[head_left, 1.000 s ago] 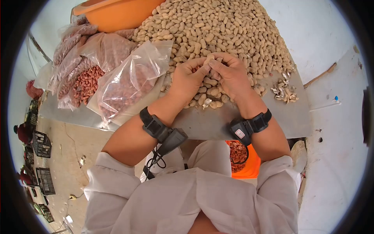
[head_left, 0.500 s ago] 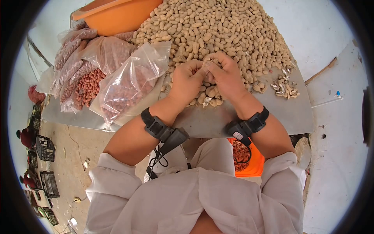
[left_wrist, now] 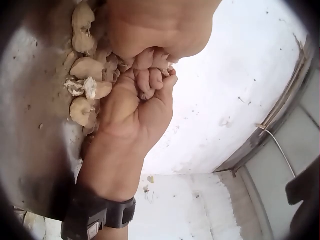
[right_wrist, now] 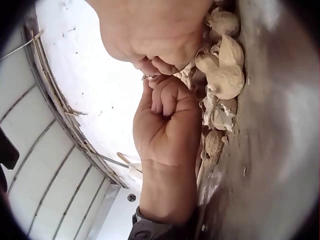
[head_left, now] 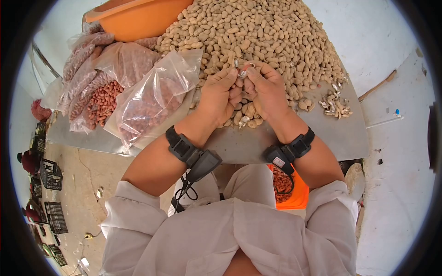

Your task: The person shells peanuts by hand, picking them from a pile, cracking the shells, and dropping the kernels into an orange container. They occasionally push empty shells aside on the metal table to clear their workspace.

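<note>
Over the near edge of the peanut heap [head_left: 258, 37], both hands meet at the fingertips. The left hand [head_left: 220, 95] pinches a piece of broken peanut shell, its other fingers curled. The right hand [head_left: 269, 94] pinches another part of the shell [head_left: 243, 74], whose pale inside shows beside a reddish kernel. In the left wrist view the left hand [left_wrist: 160, 25] is above the right hand [left_wrist: 132, 120]; in the right wrist view the right hand [right_wrist: 155, 30] is above the left hand [right_wrist: 167, 127]. The fingers hide most of the held shell in both wrist views.
Clear bags of red kernels [head_left: 149, 103] lie left of the heap, below an orange basin [head_left: 138, 20]. Empty shells [head_left: 336, 106] form a small pile on the metal table [head_left: 244, 145] at right. Beneath the table edge is an orange container [head_left: 300, 191] holding reddish pieces.
The fingertips have parted slightly, and the shell between them now shows its pale inside and a reddish kernel. The left fingers have curled in below the thumb.
</note>
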`<control>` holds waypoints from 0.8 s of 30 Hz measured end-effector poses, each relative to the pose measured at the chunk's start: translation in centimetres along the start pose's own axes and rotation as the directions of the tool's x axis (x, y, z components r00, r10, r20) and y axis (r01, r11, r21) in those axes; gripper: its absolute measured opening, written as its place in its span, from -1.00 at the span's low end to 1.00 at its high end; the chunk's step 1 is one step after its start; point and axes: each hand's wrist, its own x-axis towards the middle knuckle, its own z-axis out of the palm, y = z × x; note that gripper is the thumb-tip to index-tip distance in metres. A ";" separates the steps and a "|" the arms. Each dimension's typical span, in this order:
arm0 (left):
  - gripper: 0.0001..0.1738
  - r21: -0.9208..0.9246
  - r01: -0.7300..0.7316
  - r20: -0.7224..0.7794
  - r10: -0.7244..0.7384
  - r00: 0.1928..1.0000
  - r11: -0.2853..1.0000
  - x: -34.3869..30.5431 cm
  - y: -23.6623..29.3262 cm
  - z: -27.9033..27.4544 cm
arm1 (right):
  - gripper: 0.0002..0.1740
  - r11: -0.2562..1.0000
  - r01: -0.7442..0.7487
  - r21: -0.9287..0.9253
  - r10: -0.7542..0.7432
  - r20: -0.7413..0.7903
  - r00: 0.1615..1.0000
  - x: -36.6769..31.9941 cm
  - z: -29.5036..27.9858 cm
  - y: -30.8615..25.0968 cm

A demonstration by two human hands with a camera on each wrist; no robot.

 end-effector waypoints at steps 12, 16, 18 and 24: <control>-0.73 -0.343 0.183 -0.044 -0.210 0.977 0.921 0.0 0.6 -0.6 | -0.78 0.337 0.672 -0.660 -0.376 0.560 0.738 -0.1 0.3 -1.8; -0.79 -0.277 0.189 0.015 -0.192 0.981 0.942 0.3 0.5 -0.9 | -0.80 0.518 0.506 -0.690 -0.290 0.415 0.862 -0.5 0.2 -2.0; -0.80 -0.228 0.177 0.042 -0.172 0.984 0.957 0.2 0.5 -0.9 | -0.82 0.688 0.337 -0.643 -0.208 0.270 0.940 -0.8 0.5 -2.2; -0.83 -0.109 0.126 0.042 -0.122 0.992 0.986 0.1 0.4 -0.5 | -0.78 0.869 0.119 -0.481 -0.077 0.106 0.991 -0.7 0.7 -2.7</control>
